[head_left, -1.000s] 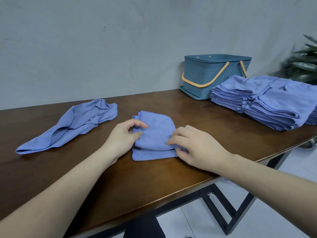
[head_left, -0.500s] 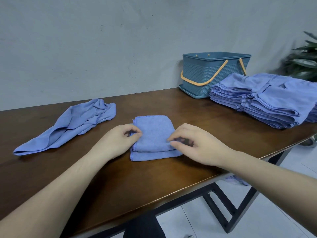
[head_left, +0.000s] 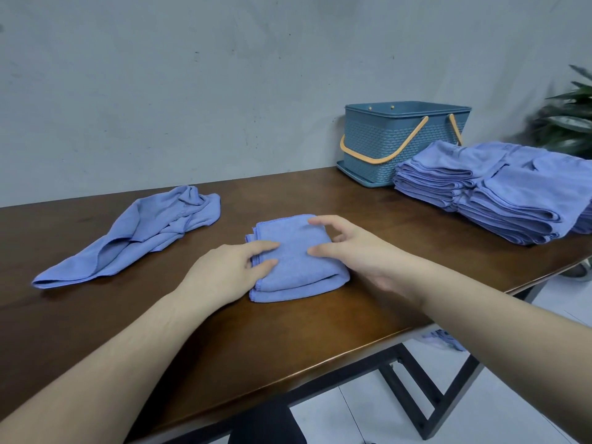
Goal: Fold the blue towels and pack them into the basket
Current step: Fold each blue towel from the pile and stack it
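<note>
A folded blue towel (head_left: 296, 267) lies on the brown table (head_left: 320, 328) near its front edge. My left hand (head_left: 224, 274) rests on the towel's left side, fingers fairly straight on the top layer. Over the towel's right side, my right hand (head_left: 355, 251) has its thumb and fingertips spread and touching the cloth. A crumpled blue towel (head_left: 144, 232) lies unfolded to the left. The blue woven basket (head_left: 403, 145) with orange handles stands at the back right against the wall.
Two stacks of folded blue towels (head_left: 499, 190) sit at the right end of the table, in front of the basket. A green plant (head_left: 570, 120) is at the far right. A scrap of blue cloth (head_left: 445, 339) lies on the floor under the table.
The towel's upper half has been folded down, leaving a flat square. Both hands let go of their pinches on the edges and moved onto the top of the towel.
</note>
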Available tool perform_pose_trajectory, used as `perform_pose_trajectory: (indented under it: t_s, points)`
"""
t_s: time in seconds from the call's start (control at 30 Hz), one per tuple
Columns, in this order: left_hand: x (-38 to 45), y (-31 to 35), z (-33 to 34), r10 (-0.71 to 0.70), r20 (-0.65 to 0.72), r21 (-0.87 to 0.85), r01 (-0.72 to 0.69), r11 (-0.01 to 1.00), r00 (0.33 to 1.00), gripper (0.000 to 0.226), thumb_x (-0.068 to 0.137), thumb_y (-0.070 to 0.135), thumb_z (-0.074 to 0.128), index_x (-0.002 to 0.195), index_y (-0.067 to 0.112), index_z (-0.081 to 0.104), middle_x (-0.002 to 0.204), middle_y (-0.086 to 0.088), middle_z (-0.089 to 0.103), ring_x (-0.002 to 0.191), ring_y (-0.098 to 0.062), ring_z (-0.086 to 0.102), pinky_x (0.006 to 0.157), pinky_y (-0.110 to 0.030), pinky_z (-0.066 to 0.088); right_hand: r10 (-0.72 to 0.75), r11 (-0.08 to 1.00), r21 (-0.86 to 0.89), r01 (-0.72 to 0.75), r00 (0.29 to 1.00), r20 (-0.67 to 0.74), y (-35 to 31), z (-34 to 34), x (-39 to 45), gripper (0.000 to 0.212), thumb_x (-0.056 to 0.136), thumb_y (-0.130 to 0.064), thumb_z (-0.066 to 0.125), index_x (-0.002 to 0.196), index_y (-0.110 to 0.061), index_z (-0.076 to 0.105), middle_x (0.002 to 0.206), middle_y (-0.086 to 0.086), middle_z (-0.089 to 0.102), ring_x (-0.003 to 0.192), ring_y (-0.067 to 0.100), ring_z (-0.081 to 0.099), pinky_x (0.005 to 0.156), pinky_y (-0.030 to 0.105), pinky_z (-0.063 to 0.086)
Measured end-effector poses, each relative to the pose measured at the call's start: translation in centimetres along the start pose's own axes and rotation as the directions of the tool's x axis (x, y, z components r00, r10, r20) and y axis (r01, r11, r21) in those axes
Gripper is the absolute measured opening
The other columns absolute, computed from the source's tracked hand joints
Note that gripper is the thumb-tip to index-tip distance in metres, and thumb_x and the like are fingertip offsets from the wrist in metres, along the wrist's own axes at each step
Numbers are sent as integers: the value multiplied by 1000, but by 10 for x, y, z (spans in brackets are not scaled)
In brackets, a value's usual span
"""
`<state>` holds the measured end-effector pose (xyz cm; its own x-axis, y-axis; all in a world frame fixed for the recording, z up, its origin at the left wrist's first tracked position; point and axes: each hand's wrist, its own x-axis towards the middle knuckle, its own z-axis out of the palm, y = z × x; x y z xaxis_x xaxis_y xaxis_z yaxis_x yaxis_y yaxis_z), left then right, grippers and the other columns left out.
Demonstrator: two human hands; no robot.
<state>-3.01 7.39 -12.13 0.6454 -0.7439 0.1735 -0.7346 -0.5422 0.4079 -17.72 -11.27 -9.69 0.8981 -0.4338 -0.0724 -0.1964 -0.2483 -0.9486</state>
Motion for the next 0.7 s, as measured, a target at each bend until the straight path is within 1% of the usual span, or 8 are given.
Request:
perform_pose_trajectory:
  t_s: [0.07, 0.1, 0.17, 0.27, 0.37, 0.47, 0.6, 0.7]
  points:
    - [0, 2, 3, -8, -15, -36, 7, 999, 1000, 32, 96, 53, 54, 127, 55, 57, 81, 13, 63, 82, -8, 61, 80, -29, 52, 47, 982, 185, -48, 999, 10, 1, 1, 2, 60, 86, -13, 76, 131, -46, 55, 111, 3, 67, 95, 17, 72, 81, 31, 57]
    - [0, 3, 5, -8, -26, -54, 6, 999, 1000, 30, 96, 52, 54, 125, 54, 59, 84, 13, 65, 84, -8, 61, 81, -29, 52, 72, 965, 250, -74, 997, 17, 1, 1, 3, 63, 85, -12, 76, 133, -47, 53, 118, 3, 67, 98, 19, 73, 80, 33, 58]
    - [0, 3, 9, -9, -46, -83, 5, 996, 999, 26, 96, 51, 55, 121, 53, 63, 89, 12, 68, 85, -8, 63, 81, -31, 53, 112, 945, 307, -117, 993, 35, 0, 0, 4, 64, 87, -13, 74, 137, -46, 52, 127, -3, 65, 99, 17, 73, 74, 31, 58]
    - [3, 3, 15, -8, -52, -175, -2, 985, 999, 20, 95, 47, 58, 112, 50, 69, 88, 12, 71, 85, -7, 65, 82, -36, 55, 129, 919, 362, -157, 987, 99, -2, -3, 2, 48, 90, -15, 71, 131, -39, 60, 121, -4, 71, 97, 13, 73, 71, 27, 57]
    - [5, 7, 19, -1, -50, -228, -11, 974, 999, 16, 94, 45, 60, 104, 49, 72, 85, 14, 70, 83, -7, 65, 81, -37, 55, 63, 967, 243, -78, 996, 70, 0, -6, 3, 29, 91, -19, 69, 114, -37, 72, 119, -5, 71, 106, 9, 68, 89, 27, 55]
    - [10, 12, 22, -14, -33, -261, 4, 965, 999, 17, 95, 45, 60, 108, 49, 71, 86, 12, 70, 84, -6, 64, 83, -36, 54, -41, 992, 121, 43, 999, -15, 3, -13, 1, 33, 91, -19, 68, 112, -43, 71, 126, -13, 63, 116, 6, 60, 102, 31, 50]
    - [23, 30, 20, 29, 10, -370, -23, 929, 1000, 24, 97, 32, 62, 119, 43, 66, 112, 14, 60, 96, -3, 61, 90, -27, 50, -183, 980, 56, 189, 978, -101, 1, -30, -4, 46, 91, -9, 64, 121, -43, 64, 131, -15, 57, 118, -2, 52, 100, 24, 46]
    - [37, 56, 17, -10, 46, -665, 38, 746, 999, 23, 97, 25, 63, 117, 37, 66, 122, 14, 59, 98, -13, 66, 81, -34, 57, -238, 968, 52, 247, 962, -131, -4, -51, -9, 50, 89, -3, 65, 124, -39, 64, 131, -15, 58, 117, -5, 52, 97, 19, 46]
